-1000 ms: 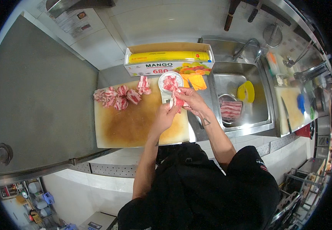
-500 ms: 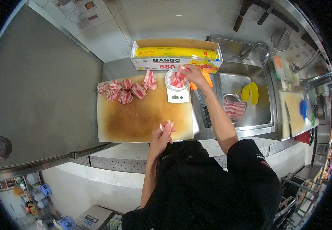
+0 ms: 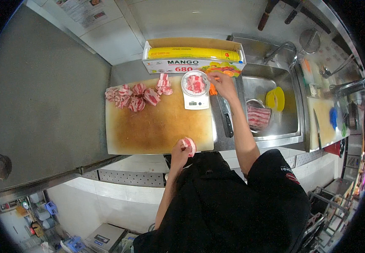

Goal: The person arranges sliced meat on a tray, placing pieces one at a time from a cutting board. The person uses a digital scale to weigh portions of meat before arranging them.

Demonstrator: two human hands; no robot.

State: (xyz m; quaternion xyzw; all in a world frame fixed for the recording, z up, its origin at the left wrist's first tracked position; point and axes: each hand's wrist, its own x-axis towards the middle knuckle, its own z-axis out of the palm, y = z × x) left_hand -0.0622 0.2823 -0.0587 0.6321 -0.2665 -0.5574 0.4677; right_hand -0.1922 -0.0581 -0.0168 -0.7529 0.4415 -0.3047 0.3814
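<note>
My left hand is closed around a few slices of raw streaky pork belly, just over the near edge of the yellowed cutting board. At the right rim of a dish on the white kitchen scale, my right hand has its fingers bent together; whether anything is between them cannot be made out. Inside the dish lies a small portion of pork belly. Several rolled pork belly portions sit in a cluster at the board's far left.
A box with a yellow roll stands behind the board. Right of the board lies a black-handled knife. The steel sink contains a pork belly slab and a yellow container. Orange pieces lie beside the scale.
My right hand has moved off the meat to the dish's right side, leaving the portion in it. My left hand has turned, and its slices now hang to the right of the fingers.
</note>
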